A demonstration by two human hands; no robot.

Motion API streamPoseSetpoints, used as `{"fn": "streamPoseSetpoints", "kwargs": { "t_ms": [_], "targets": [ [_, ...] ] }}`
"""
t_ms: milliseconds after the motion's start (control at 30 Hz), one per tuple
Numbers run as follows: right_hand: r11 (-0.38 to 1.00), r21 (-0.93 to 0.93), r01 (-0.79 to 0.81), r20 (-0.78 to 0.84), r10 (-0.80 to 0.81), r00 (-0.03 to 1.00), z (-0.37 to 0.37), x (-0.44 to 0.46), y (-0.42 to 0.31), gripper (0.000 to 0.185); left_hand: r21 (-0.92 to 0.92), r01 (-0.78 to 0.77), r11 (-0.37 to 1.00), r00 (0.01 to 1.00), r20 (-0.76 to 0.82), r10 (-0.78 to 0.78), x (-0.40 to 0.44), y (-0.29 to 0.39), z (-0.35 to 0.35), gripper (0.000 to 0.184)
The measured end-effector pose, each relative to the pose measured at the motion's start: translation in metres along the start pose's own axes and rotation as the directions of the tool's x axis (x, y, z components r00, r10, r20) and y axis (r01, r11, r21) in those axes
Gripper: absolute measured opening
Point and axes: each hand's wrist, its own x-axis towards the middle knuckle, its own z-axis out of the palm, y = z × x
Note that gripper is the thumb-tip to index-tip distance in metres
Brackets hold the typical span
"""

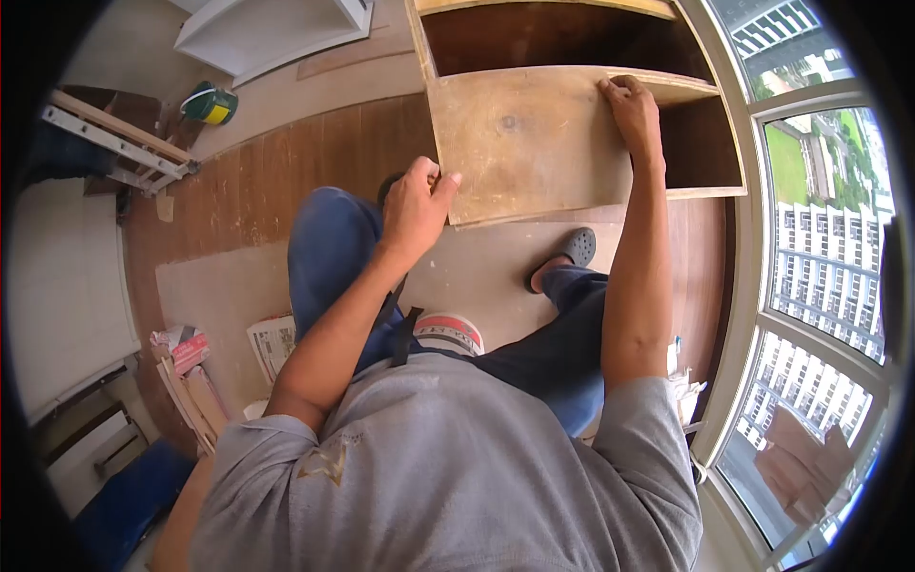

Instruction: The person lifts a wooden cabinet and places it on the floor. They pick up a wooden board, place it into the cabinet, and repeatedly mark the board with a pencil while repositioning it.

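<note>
A light wooden panel (524, 143) covers the lower left front of a wooden cabinet (427, 43). My left hand (416, 212) is closed on the panel's lower left edge, its thumb on the front face. At the upper right, my right hand (633, 110) grips the panel's top edge with the fingers curled over it. The cabinet's dark upper compartment shows above the panel, and part of a lower compartment (701, 148) shows to its right. Whether the panel is joined to the cabinet cannot be seen.
Tall windows (762, 219) run along the right side. A white and red bucket (450, 332) is between my legs. At the left stand a ladder (114, 143) and a green tub (210, 105). A white shelf unit (276, 43) lies farther back. Wood strips (191, 400) lean at the lower left.
</note>
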Motion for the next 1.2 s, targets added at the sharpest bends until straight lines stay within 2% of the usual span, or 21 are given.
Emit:
{"fn": "streamPoseSetpoints", "kwargs": {
  "t_ms": [133,167,200,233,300,333,367,400,433,467,533,567,633,667,833,933,1067,1133,1200],
  "targets": [
    [0.999,0.043,0.027,0.017,-0.027,0.999,-0.004,-0.006,-0.002,0.042,-0.009,0.026,1.000,0.999,0.032,-0.025,-0.003,-0.003,-0.001,0.038],
    [0.994,0.028,0.105,-0.073,-0.103,0.992,-0.004,-0.008,-0.001,0.043,-0.008,0.025,1.000,0.999,0.029,-0.024,-0.003,-0.002,-0.004,0.038],
    [0.994,0.028,0.110,-0.075,-0.108,0.991,-0.008,-0.012,0.005,0.043,-0.066,0.074,0.995,0.994,0.081,-0.069,-0.004,0.000,-0.007,0.039],
    [0.996,-0.035,0.086,-0.088,-0.089,0.992,-0.016,-0.014,0.013,0.044,-0.124,0.125,0.984,0.985,0.133,-0.108,-0.006,0.001,-0.010,0.042],
    [0.983,-0.173,0.061,-0.114,-0.082,0.990,-0.034,-0.025,0.024,0.043,-0.139,0.093,0.986,0.991,0.109,-0.078,-0.019,-0.009,-0.009,0.045],
    [0.981,-0.181,0.068,-0.120,-0.090,0.989,-0.041,-0.036,0.023,0.043,-0.145,0.062,0.987,0.994,0.095,-0.049,-0.026,-0.013,-0.008,0.050],
    [0.967,-0.255,-0.013,-0.050,0.000,0.999,-0.048,-0.048,0.022,0.042,-0.157,0.052,0.986,0.995,0.091,-0.038,-0.032,-0.018,-0.006,0.050],
    [0.938,-0.334,-0.091,0.009,0.099,0.995,-0.056,-0.058,0.021,0.042,-0.160,-0.042,0.986,0.998,0.031,0.048,-0.039,-0.019,-0.004,0.052],
    [0.941,-0.328,-0.084,0.113,0.127,0.986,-0.062,-0.070,0.016,0.041,-0.162,-0.139,0.977,0.990,-0.025,0.137,-0.045,-0.016,-0.003,0.056],
    [0.942,-0.323,-0.084,0.210,0.158,0.965,-0.065,-0.081,0.012,0.040,-0.184,-0.158,0.970,0.987,-0.018,0.157,-0.050,-0.012,-0.002,0.056],
    [0.958,-0.259,0.119,0.190,-0.071,0.979,-0.045,-0.096,0.035,0.037,0.016,-0.298,0.954,0.953,0.062,0.296,-0.059,-0.003,-0.004,0.056],
    [0.968,-0.234,0.086,0.169,-0.047,0.985,-0.040,-0.099,0.041,0.036,-0.002,-0.317,0.948,0.946,0.063,0.317,-0.060,-0.004,-0.001,0.056],
    [0.982,-0.178,0.065,0.107,-0.047,0.993,-0.035,-0.104,0.046,0.036,0.171,-0.403,0.899,0.911,-0.026,0.413,-0.060,-0.012,0.011,0.052],
    [0.986,-0.148,0.079,0.070,-0.070,0.995,-0.034,-0.106,0.048,0.036,0.164,-0.416,0.895,0.904,-0.031,0.426,-0.060,-0.016,0.014,0.052],
    [0.991,-0.137,-0.006,0.018,0.009,1.000,-0.030,-0.110,0.043,0.038,0.280,-0.522,0.806,0.819,-0.100,0.565,-0.059,-0.029,0.023,0.045],
    [0.989,-0.142,0.045,-0.041,-0.051,0.998,-0.031,-0.114,0.039,0.036,0.299,-0.527,0.795,0.805,-0.124,0.580,-0.060,-0.032,0.029,0.043],
    [0.987,-0.145,0.063,-0.018,-0.066,0.998,-0.032,-0.110,0.046,0.037,0.332,-0.527,0.782,0.789,-0.151,0.596,-0.061,-0.035,0.031,0.041],
    [0.991,-0.109,0.080,0.040,-0.076,0.996,-0.035,-0.110,0.047,0.037,0.287,-0.515,0.808,0.812,-0.140,0.567,-0.061,-0.037,0.031,0.043],
    [0.985,-0.145,0.096,0.004,-0.096,0.995,-0.030,-0.113,0.046,0.038,0.295,-0.513,0.806,0.812,-0.138,0.567,-0.061,-0.037,0.033,0.043]
  ]
}}
